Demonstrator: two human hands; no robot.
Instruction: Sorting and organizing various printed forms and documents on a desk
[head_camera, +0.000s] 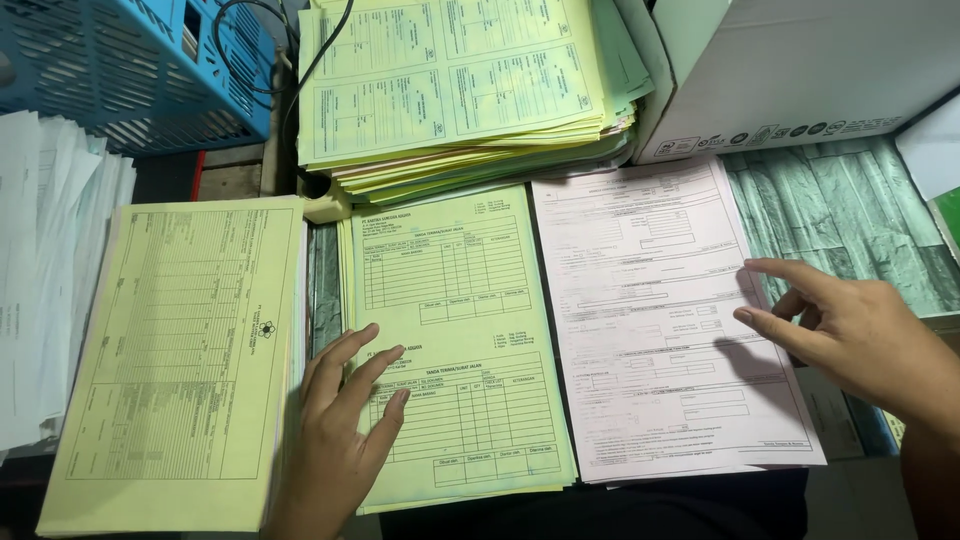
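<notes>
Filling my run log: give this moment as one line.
left hand: flat on yellow form stack | right hand: fingertips at pink form edge | both open

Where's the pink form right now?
The pink form lies right of centre in the head view, beside the yellow-green forms, with the right hand at its right edge.

A green stone-patterned tabletop (850, 215) shows at right. On it lie a pink form (660, 320) at centre, yellow-green forms (455, 340) beside it, a yellow stack (180, 360) at left, and a white box (790, 70) upper right.
</notes>
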